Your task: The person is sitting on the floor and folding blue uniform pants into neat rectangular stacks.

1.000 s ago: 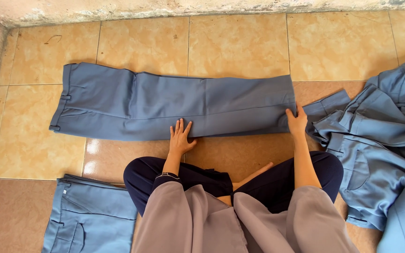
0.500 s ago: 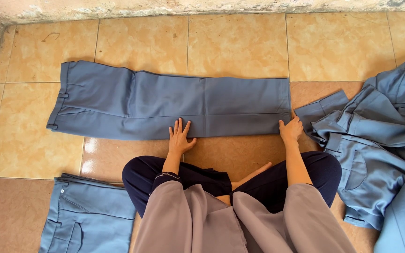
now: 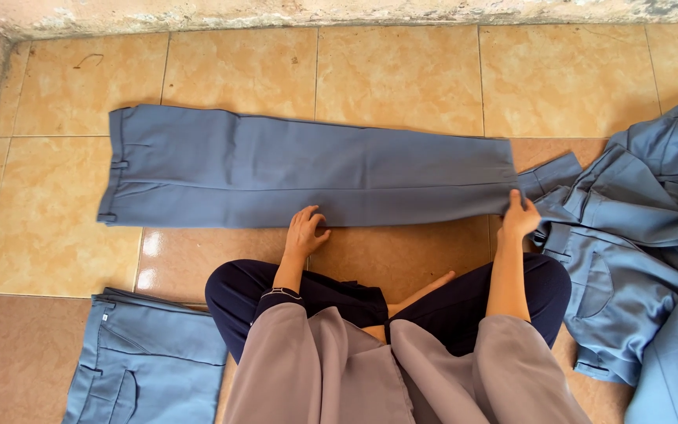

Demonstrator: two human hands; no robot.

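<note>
I see the trousers lying flat on the tiled floor, folded leg on leg, waistband at 9 o'clock and hems at 3 o'clock. My left hand sits at the near edge of the trousers around mid-length, fingers curled and touching the cloth; I cannot tell whether it pinches the edge or only presses on it. My right hand is at the hem end, fingers closed around the corner of the cloth. A heap of blue garments lies at 3 o'clock, just beside the hems. A folded blue pair lies at 7 o'clock, beside my crossed legs.
</note>
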